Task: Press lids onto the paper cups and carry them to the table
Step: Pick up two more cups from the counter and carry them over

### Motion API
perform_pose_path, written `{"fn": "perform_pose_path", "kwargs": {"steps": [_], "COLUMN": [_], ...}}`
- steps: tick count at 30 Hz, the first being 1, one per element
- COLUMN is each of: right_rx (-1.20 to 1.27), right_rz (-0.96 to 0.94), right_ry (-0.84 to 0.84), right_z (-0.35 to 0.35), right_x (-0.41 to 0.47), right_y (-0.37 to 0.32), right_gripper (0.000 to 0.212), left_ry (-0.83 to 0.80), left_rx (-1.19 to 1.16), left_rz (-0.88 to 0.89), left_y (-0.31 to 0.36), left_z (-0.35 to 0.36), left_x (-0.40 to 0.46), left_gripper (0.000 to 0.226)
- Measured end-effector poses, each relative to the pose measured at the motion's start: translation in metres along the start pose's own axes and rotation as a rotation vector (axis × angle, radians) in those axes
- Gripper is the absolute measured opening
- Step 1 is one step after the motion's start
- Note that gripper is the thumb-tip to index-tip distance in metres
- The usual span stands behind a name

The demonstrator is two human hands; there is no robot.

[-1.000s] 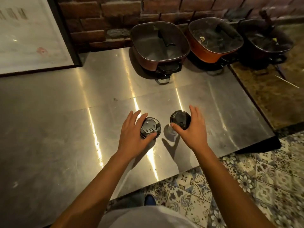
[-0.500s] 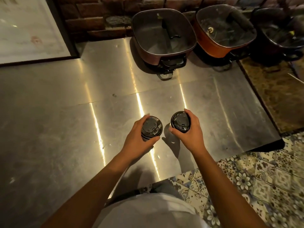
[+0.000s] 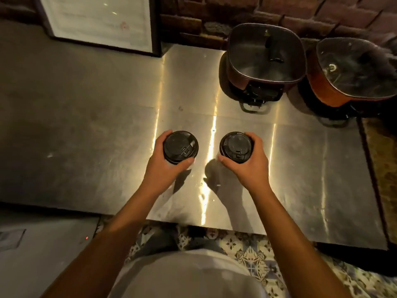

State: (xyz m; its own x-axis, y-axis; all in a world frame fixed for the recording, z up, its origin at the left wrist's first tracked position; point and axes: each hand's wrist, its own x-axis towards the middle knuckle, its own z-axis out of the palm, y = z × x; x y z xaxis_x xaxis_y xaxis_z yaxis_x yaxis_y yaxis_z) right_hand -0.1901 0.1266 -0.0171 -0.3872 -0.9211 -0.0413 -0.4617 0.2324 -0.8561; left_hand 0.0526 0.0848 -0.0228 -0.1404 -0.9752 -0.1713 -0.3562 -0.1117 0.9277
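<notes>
With both lids seated, my left hand (image 3: pixel 165 166) wraps one paper cup (image 3: pixel 180 147) and my right hand (image 3: pixel 249 164) wraps the other cup (image 3: pixel 235 147), above the steel counter (image 3: pixel 107 125) toward its near edge. Likely light, thin-walled, crushable; grip mid-wall, gently, keep upright.

Both forearms are bare, with no sleeves visible. Left hand (image 3: pixel 166 168) and right hand (image 3: pixel 250 166) wear no gloves, rings or watch. The torso is covered by a white shirt (image 3: pixel 189 276).
</notes>
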Motion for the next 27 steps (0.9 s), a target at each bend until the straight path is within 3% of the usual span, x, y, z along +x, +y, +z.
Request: {"fn": "perform_pose_path", "kwargs": {"steps": [7,13,21,27], "right_rx": [0.063,0.122,0.184,0.268], "right_rz": [-0.272,-0.473,-0.636,-0.719], "right_ry": [-0.156,-0.353,-0.491,-0.621], "right_z": [0.048,0.115,0.193,0.254], "right_x": [-0.009,-0.046,-0.137,-0.225], "right_y": [-0.079,-0.152,-0.226,-0.272], "right_gripper": [0.097,0.089,0.094,0.086], "left_ry": [0.332,0.637,0.838,0.951], "left_rx": [-0.007,0.051,0.055,0.108], "left_rz": [0.030,0.022,-0.006,-0.059], "left_y": [0.010,0.007,-0.031,-0.060], "left_z": [-0.081,-0.153,-0.247,-0.311], "left_x": [-0.079,-0.142,-0.238,-0.324], "left_gripper": [0.088,0.088,0.093,0.092]}}
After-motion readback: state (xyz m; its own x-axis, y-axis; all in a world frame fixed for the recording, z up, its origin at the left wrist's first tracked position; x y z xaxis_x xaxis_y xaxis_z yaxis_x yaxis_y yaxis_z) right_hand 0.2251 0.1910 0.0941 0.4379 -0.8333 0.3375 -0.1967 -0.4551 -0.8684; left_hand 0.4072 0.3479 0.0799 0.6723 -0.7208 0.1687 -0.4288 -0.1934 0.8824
